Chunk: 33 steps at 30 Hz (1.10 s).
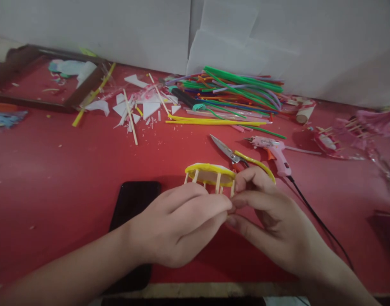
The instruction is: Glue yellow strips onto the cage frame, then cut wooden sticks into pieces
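Observation:
Both of my hands meet at the middle of the red table [70, 170] around a small model [210, 173]: a white oval disc rimmed in yellow, standing on several thin wooden sticks. My left hand [178, 225] has its fingers closed together and pressed against the sticks from the left. My right hand [265, 212] pinches the right end of the model, fingertips touching those of the left. What lies under the fingers is hidden.
Yellow-handled scissors [233, 155] and a pink glue gun [274, 151] with a black cord lie just behind my hands. A black phone [134, 204] sits under my left wrist. Coloured straws [236, 93], white scraps [140, 106], a dark frame [38, 76] and pink craft pieces [351, 131] fill the back.

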Available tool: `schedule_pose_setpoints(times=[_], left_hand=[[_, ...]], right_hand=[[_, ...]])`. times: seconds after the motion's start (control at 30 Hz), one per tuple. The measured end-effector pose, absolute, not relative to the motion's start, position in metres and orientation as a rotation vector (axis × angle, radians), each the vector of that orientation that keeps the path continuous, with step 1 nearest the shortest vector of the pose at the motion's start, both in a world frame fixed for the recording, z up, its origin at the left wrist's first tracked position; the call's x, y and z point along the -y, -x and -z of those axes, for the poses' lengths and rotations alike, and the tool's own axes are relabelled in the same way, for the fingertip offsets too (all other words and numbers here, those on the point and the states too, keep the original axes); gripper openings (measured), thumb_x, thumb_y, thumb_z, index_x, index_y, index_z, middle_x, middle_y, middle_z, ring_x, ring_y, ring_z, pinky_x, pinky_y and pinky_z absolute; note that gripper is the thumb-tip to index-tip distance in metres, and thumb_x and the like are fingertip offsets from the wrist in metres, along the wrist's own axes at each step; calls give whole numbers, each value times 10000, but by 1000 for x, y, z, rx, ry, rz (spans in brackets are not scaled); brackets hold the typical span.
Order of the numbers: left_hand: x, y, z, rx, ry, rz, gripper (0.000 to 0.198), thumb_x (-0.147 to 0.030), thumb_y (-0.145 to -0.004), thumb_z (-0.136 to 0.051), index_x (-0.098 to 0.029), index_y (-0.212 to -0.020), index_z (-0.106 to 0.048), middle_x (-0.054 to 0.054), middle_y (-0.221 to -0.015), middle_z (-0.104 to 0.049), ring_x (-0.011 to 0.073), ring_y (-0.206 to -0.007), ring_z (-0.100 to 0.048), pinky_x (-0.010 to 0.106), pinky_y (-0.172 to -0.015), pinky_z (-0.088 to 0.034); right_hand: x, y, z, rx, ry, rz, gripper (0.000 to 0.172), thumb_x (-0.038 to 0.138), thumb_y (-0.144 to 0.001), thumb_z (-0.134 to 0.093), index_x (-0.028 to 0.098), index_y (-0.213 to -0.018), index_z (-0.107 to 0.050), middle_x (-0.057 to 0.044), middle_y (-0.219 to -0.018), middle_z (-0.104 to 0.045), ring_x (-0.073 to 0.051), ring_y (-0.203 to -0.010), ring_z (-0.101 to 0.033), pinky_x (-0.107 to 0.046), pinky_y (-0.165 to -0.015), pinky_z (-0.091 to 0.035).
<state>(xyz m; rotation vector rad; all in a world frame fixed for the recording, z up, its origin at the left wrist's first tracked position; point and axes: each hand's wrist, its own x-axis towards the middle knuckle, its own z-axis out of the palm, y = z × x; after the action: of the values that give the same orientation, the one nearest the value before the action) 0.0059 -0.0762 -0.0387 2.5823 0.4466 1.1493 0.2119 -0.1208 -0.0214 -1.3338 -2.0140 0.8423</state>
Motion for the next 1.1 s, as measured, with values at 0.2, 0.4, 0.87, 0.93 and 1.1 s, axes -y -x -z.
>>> schedule_pose_setpoints(times=[0.2,0.4,0.87,0.93,1.1], left_hand=[[74,-6,37,-476,-2618,-1175,167,-81,-864,-529,-200,-928,-627,28,-891,-739,159,-733,-678,262,-654,-575],[74,-4,41,-438,-2687,-1214,138,-110,-877,-541,-169,-926,-655,42,-879,-728,153,-744,-665,259,-691,-573],[74,-4,42,-533,-2540,-1204,213,-107,-828,-586,-210,-1010,-630,31,-833,-710,153,-682,-654,255,-618,-565],[74,-5,41,-513,-2528,-1192,207,-104,-833,-568,-206,-1001,-631,33,-799,-701,151,-655,-646,253,-589,-560],[73,-3,39,-651,-2535,-1248,183,-88,-816,-627,-211,-950,-647,27,-873,-703,155,-750,-658,269,-681,-577]], right_hand=[[121,-213,25,1971,1302,-820,91,142,-824,-635,230,-832,-657,-15,-936,-481,-129,-904,-518,-280,-762,-477],[116,-217,24,1982,1240,-987,103,180,-867,-614,239,-838,-693,-3,-856,-490,-109,-817,-519,-265,-708,-476],[121,-205,25,1984,1381,-799,84,199,-872,-563,206,-801,-606,-47,-952,-452,-158,-931,-491,-306,-771,-483],[121,-204,24,1986,1381,-798,88,179,-866,-558,199,-790,-598,-44,-935,-455,-151,-902,-494,-293,-739,-483],[120,-206,32,1940,1300,-669,97,200,-874,-578,235,-942,-637,-39,-950,-483,-159,-945,-504,-312,-793,-488]])
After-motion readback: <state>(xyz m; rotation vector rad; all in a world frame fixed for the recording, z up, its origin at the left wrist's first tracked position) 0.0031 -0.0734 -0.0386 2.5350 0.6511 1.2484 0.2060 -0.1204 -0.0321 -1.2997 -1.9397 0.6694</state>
